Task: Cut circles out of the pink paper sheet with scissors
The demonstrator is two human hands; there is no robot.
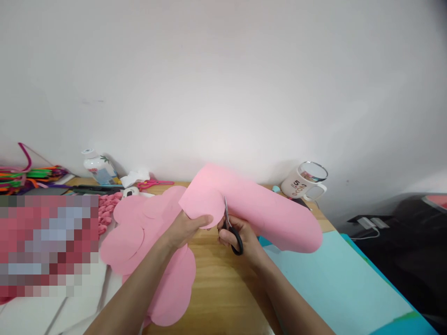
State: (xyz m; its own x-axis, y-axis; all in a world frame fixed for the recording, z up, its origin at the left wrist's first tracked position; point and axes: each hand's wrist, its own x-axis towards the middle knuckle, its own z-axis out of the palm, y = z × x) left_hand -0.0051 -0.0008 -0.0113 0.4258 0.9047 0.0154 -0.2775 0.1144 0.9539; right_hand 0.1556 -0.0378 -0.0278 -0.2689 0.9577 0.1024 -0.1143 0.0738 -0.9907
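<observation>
My left hand (186,228) pinches the near rounded edge of a rolled pink foam sheet (258,209) that curves up over the wooden table (216,284). My right hand (240,239) grips black-handled scissors (233,232), fingers through the loops. The blades point up into the sheet's edge, close to my left thumb. Several cut pink rounded pieces (146,232) lie flat under and left of my left forearm.
Light blue sheets (331,279) lie on the table's right part. A white mug (305,182) stands at the back right, a small white bottle (98,168) and pink scissors (153,184) at the back left. Coloured pipe cleaners (28,177) lie far left. A dark surface (401,242) is at right.
</observation>
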